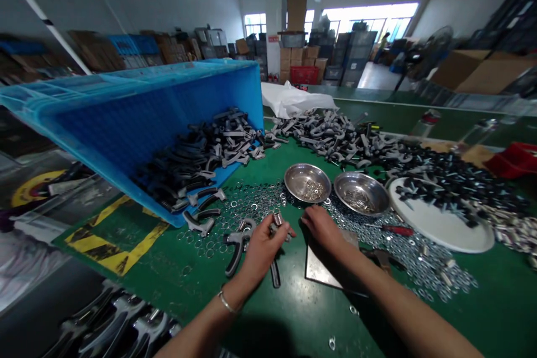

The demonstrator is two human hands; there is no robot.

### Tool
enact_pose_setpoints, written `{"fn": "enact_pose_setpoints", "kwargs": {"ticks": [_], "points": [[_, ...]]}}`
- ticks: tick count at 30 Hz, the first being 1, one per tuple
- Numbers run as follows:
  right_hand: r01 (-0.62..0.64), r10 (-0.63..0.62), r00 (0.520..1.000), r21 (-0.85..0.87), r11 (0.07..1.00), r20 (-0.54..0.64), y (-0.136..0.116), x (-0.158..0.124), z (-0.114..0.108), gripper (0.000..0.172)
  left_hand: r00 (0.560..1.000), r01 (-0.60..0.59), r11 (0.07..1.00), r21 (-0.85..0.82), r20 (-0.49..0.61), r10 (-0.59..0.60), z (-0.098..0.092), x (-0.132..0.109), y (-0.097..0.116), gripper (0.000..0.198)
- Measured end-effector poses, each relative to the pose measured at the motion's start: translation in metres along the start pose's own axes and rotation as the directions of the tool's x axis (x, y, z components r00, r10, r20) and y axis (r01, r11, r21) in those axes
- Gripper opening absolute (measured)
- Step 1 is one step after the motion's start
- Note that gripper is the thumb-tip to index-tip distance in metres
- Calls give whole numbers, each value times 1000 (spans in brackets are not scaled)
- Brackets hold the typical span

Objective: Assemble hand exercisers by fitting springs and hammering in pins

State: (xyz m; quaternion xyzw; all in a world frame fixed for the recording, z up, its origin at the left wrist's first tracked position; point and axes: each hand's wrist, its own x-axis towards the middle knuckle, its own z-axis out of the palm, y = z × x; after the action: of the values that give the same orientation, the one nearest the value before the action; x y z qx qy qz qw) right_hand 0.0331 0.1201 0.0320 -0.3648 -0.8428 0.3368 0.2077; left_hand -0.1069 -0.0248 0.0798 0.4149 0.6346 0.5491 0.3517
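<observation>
My left hand [265,244] is closed around a grey-and-black handle piece [275,275], whose grip sticks out below the fingers. A shiny coil spring [277,218] shows upright at the thumb and fingertips. My right hand [322,227] has its fingers curled down at the edge of the loose metal rings, in front of the bowls; what is in its fingertips, if anything, is hidden. Beside my left hand, another handle piece [235,251] lies on the green table [289,307]. A flat metal plate [321,265] is under my right wrist.
A tipped blue crate [168,89] spills handle pieces leftward of centre. Two steel bowls [300,184] [356,182] hold small parts. A white plate [444,229] with black-headed screws, a red-handled screwdriver [397,230] and scattered rings [260,198] lie around. More handle pieces [331,137] are heaped behind.
</observation>
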Motion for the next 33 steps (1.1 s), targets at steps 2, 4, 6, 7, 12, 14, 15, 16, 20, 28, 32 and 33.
{"fn": "enact_pose_setpoints", "kwargs": {"ticks": [2, 4, 6, 7, 12, 14, 15, 16, 20, 28, 32, 33], "points": [[-22, 24, 1000, 111, 994, -15, -2, -24, -11, 21, 996, -51, 998, 40, -73, 53, 10, 3, -5, 28], [-80, 89, 996, 309, 948, -15, -5, -52, -20, 33, 993, -106, 994, 27, -47, 107, 26, 4, -7, 28], [-194, 214, 976, 640, 744, 47, -9, -77, -25, 36, 985, -166, 986, 3, 36, 166, 44, 4, -8, 26], [-250, 275, 956, 785, 567, 106, -11, -87, -26, 36, 978, -192, 981, 3, 79, 192, 53, 3, -8, 24], [-354, 333, 888, 934, 55, 317, -9, -109, -26, 27, 965, -202, 972, 117, 193, 177, 82, -3, -12, 24], [-371, 319, 888, 926, 71, 332, -5, -111, -27, 26, 970, -177, 972, 157, 195, 146, 88, -6, -14, 24], [-371, 318, 892, 922, 112, 320, -4, -112, -28, 26, 973, -164, 972, 168, 189, 132, 90, -8, -14, 24], [-359, 322, 901, 917, 174, 292, -3, -114, -28, 27, 977, -151, 973, 173, 177, 120, 92, -9, -14, 24], [-167, 314, 947, 736, 656, -64, 0, -124, -35, 25, 987, -98, 983, 156, 139, 77, 99, -15, -2, 25], [225, -224, 954, -21, 974, -199, 15, -144, -44, 37, 971, -17, 996, 90, 240, -5, 102, -18, -2, 32], [125, -124, 992, -209, 970, 22, 58, -129, -85, 38, 978, 55, 997, 59, 198, -66, 101, -5, -18, 38], [36, -46, 998, -269, 963, -31, 75, -119, -103, 33, 979, 68, 997, 47, 191, -75, 101, -1, -19, 40]]}}
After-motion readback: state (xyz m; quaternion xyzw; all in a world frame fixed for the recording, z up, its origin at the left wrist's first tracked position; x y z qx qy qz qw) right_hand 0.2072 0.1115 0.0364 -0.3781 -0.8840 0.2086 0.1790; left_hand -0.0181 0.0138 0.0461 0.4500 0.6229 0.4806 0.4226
